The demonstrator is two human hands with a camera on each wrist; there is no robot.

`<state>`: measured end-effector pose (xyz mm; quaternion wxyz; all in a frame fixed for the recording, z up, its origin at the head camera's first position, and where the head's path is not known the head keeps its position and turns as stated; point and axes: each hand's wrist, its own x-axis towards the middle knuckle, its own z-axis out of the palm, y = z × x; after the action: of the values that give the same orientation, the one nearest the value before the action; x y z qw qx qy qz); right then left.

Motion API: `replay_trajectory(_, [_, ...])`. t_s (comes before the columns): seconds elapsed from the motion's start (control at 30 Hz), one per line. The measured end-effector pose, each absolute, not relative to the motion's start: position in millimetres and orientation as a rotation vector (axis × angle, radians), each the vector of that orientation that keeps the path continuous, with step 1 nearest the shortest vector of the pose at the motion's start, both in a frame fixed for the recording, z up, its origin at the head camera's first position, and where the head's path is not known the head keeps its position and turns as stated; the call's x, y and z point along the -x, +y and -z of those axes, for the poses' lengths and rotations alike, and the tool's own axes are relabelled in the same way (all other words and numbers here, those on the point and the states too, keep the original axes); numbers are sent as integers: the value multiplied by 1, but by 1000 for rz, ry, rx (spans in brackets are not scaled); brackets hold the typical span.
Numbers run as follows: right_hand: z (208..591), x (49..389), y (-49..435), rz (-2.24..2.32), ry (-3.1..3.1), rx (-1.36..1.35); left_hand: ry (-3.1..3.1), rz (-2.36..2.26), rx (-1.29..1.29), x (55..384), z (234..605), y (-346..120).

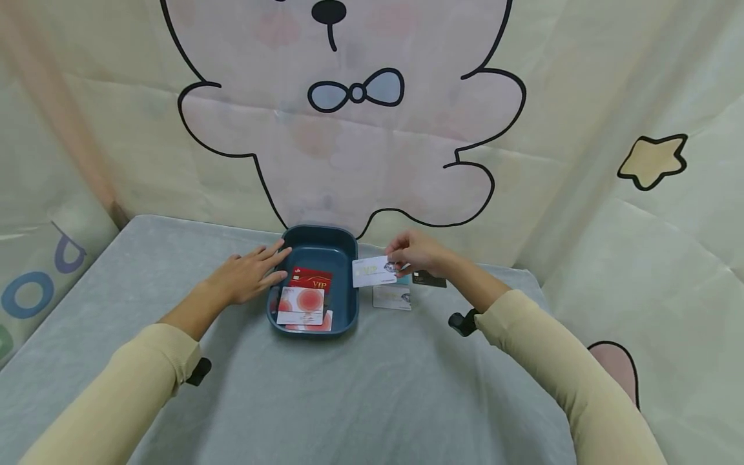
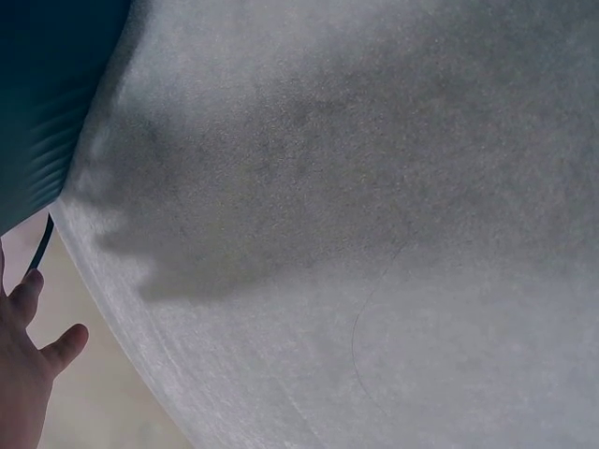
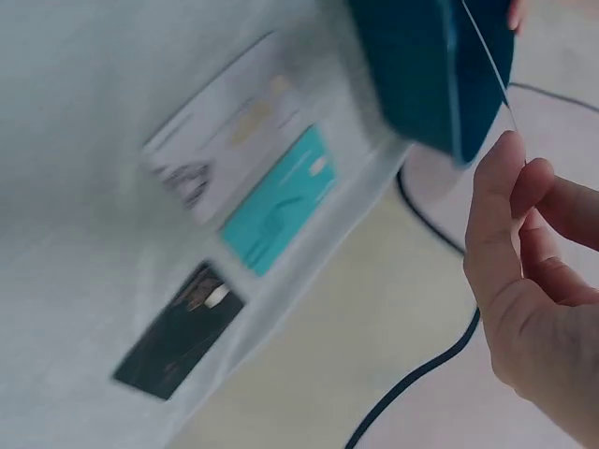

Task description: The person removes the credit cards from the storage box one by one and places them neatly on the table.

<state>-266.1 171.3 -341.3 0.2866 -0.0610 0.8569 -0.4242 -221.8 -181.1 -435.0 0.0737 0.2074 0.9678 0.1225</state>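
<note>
With thumb and fingers my right hand (image 1: 423, 250) pinches a white VIP card (image 1: 371, 272), held level with the right rim of a dark blue plastic tray (image 1: 321, 239). In the right wrist view this card appears edge-on as a thin line. My left hand (image 1: 247, 276) has its fingers spread and rests at the tray's left rim. Inside the tray lie a red VIP card (image 1: 310, 278) and white cards with red circles (image 1: 300, 303), partly overlapping. On the cloth right of the tray are another white card (image 3: 225, 131), a turquoise card (image 3: 281, 201) and a black card (image 3: 178, 332).
A grey cloth (image 1: 372, 400) covers the table. Behind it hangs a pale curtain (image 1: 581, 84) with a cartoon animal outline, close to the tray's far end. Black wrist camera mounts (image 1: 463, 323) sit under both sleeves.
</note>
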Motion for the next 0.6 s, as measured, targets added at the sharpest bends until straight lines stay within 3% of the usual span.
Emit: replay_trajectory(0.6, [368, 259, 266, 1176, 2301, 6, 2898, -359, -602, 221, 431, -179])
